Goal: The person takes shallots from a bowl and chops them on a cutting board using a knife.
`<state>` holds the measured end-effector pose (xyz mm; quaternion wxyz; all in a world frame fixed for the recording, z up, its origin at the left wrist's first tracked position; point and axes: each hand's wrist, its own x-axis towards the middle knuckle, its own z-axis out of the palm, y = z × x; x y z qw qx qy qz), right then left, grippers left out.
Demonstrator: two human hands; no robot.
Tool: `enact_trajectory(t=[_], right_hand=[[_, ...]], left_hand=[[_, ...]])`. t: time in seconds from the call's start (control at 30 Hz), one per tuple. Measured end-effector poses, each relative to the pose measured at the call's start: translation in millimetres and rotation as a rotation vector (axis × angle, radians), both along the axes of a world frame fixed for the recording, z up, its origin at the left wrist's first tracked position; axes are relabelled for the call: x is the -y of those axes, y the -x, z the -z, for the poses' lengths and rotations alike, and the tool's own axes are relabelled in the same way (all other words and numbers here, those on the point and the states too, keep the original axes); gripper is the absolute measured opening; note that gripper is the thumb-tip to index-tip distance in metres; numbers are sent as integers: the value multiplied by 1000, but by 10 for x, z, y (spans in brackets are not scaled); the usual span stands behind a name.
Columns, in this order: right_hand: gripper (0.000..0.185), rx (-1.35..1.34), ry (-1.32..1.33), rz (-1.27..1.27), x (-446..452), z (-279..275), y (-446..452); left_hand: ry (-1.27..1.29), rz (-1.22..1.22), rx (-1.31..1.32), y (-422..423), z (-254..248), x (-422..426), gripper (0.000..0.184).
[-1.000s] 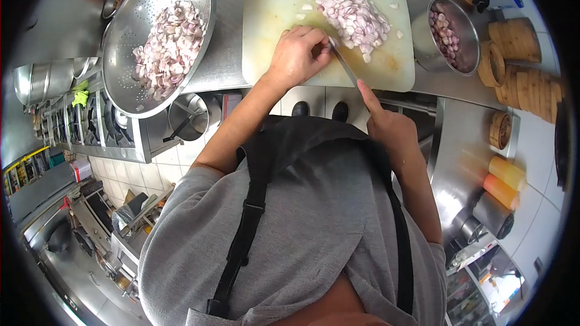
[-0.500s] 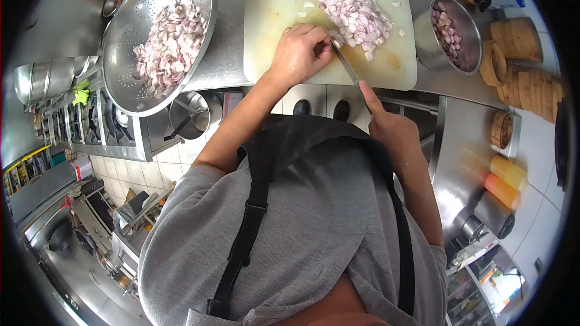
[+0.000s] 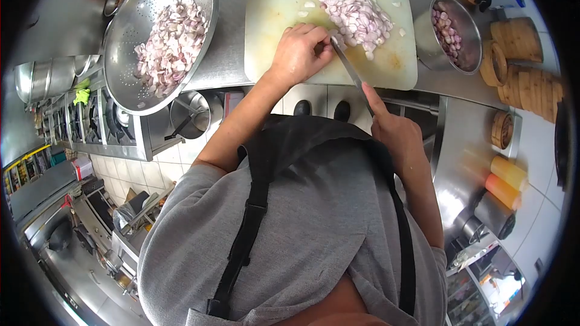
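My right hand grips a kitchen knife, its index finger stretched along the top of the blade. The tip of the blade lies at the fingertips of my left hand. Those fingers are curled down on the cutting board, closed on a shallot that they mostly hide. Just beyond the blade is a heap of sliced shallots, pale with purple edges. A few loose slices are scattered around the heap.
On the left stands a large metal colander with many shallot pieces. To the right, a steel bowl contains whole shallots. Bamboo steamers and sauce bottles are farther right. A steel pot sits below the colander.
The knife and my right hand have shifted very slightly. My left hand stays in about the same place, and the heap looks the same.
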<state>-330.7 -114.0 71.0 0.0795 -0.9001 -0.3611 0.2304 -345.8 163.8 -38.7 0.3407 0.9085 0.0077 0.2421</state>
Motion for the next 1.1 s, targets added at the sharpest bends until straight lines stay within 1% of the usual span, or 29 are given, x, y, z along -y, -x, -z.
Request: enact_trajectory(t=[0.07,0.2,0.27,0.3,0.37,0.4,0.47,0.5,0.57,0.67,0.8,0.87,0.97,1.1], right_hand=[[80,-6,56,-13,10,78,-29],[78,5,-10,44,42,19,-28],[76,19,21,78,48,-32,-48],[76,20,21,77,58,-60,-56],[74,-8,-82,109,88,-104,-72],[74,-9,-83,110,95,-100,-77],[75,-12,-83,123,100,-87,-74],[75,-14,-82,122,93,-85,-63],[75,-9,-56,107,56,-90,-37],[75,-28,-35,67,18,-59,-3],[77,-82,-16,42,-2,91,-8],[80,-7,104,-1,-30,156,-3],[82,47,70,-16,10,190,-2],[82,66,15,-27,36,79,42]], left_hand=[[-20,-12,-2,-8,17,1,13],[12,-16,12,-25,8,11,13],[-46,-49,-94,2,-17,10,14],[-46,-51,-93,32,-39,7,14],[-56,-159,-275,87,-134,-4,17],[-57,-157,-276,107,-136,-23,17],[-69,-127,-31,154,-130,-63,20],[-69,-128,-33,161,-121,-83,20],[-157,20,17,143,-98,-136,19],[-105,-38,-29,94,-32,-102,17],[-24,-31,-2,104,-51,-91,15],[-23,-27,7,122,-43,-100,13],[11,-15,-3,115,-37,-98,12],[64,-3,-34,120,-46,-93,12]])
